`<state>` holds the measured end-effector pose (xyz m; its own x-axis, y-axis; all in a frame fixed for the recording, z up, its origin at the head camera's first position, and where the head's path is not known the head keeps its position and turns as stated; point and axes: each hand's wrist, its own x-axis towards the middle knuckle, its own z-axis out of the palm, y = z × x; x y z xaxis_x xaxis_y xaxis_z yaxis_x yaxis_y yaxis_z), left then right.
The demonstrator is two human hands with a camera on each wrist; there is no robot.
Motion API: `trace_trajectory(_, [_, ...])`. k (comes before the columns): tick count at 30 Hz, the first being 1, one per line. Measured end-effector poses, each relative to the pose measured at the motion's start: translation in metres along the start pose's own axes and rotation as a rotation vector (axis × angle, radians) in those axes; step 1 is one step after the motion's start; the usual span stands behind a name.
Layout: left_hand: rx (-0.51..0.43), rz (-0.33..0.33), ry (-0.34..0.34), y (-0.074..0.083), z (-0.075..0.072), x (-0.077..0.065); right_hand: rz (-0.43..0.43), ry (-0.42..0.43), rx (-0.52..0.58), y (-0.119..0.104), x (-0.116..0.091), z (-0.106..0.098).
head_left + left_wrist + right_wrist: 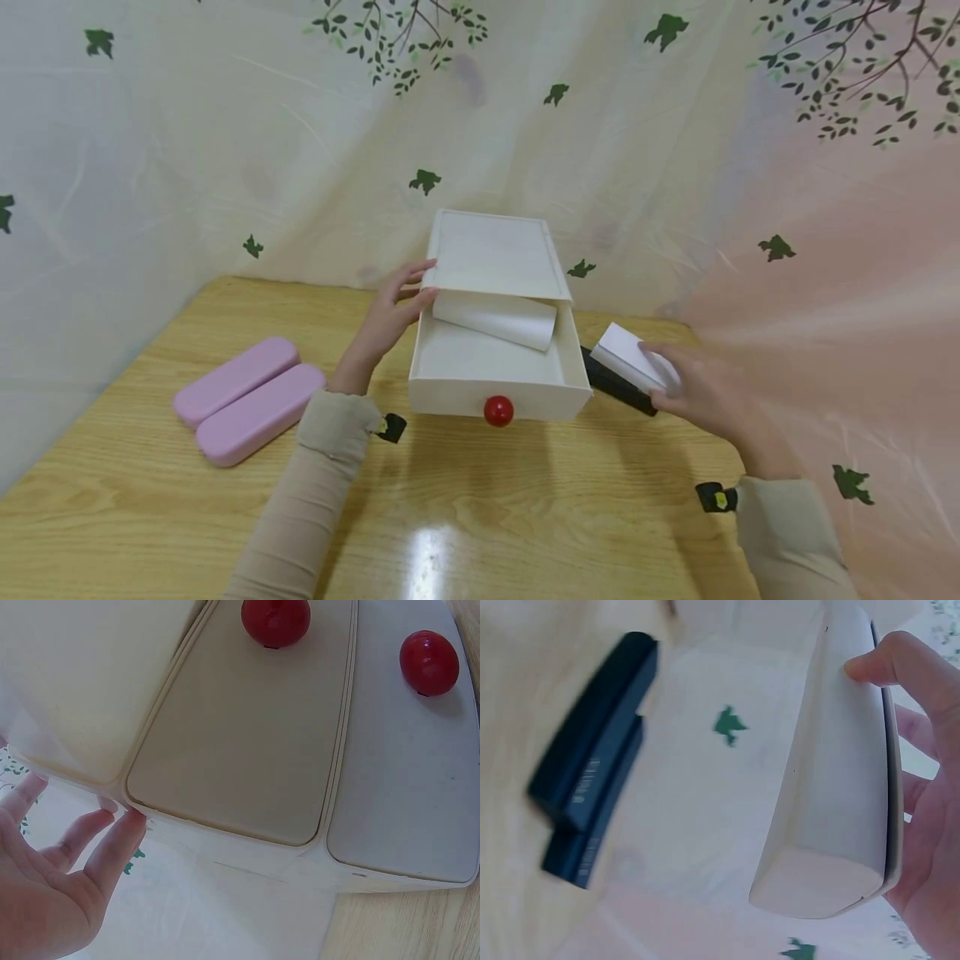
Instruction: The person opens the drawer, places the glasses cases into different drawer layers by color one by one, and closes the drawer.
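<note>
White case in your right hand: you grip a white hard case between the thumb and fingers of your right hand, beside a drawer unit with its top drawer pulled out.
Your left hand, fingers loosely spread, touches the unit's left side; behind a red knob, the drawer holds what appears to be another white case, partly hidden. Two black cases lie near your right hand, two pink cases side by side on the tabletop at left.
</note>
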<state>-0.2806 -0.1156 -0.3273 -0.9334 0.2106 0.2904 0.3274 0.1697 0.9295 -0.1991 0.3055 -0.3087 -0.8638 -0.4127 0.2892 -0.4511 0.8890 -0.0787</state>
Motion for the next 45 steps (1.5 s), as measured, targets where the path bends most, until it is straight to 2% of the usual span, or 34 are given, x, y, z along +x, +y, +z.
trace_trajectory(5, [0.002,0.0,0.006,-0.001,0.0,-0.001,-0.075,0.109,0.081,-0.01,0.003,-0.017])
trace_trajectory(9, [-0.001,0.001,0.008,-0.002,-0.001,-0.001,-0.138,0.189,0.103,-0.019,0.008,-0.031])
trace_trajectory(12, [-0.005,0.004,0.009,-0.002,-0.001,0.0,-0.162,0.2,0.064,-0.026,0.013,-0.043])
trace_trajectory(16, [-0.007,0.005,0.007,-0.001,0.0,0.0,-0.15,0.168,-0.022,-0.04,0.022,-0.057])
trace_trajectory(19, [-0.01,0.002,0.004,-0.002,-0.001,0.001,-0.164,0.147,-0.048,-0.053,0.031,-0.063])
trace_trajectory(25, [-0.011,-0.01,0.005,-0.001,-0.001,0.002,-0.25,0.165,-0.045,-0.076,0.053,-0.061])
trace_trajectory(29, [-0.007,-0.01,0.005,0.0,0.0,0.0,-0.278,0.146,-0.023,-0.091,0.065,-0.06])
trace_trajectory(37, [-0.013,-0.006,-0.001,0.0,0.0,0.0,-0.373,0.158,-0.074,-0.119,0.084,-0.055])
trace_trajectory(45, [-0.006,0.001,0.001,-0.001,0.0,0.001,-0.416,0.1,-0.076,-0.139,0.099,-0.046])
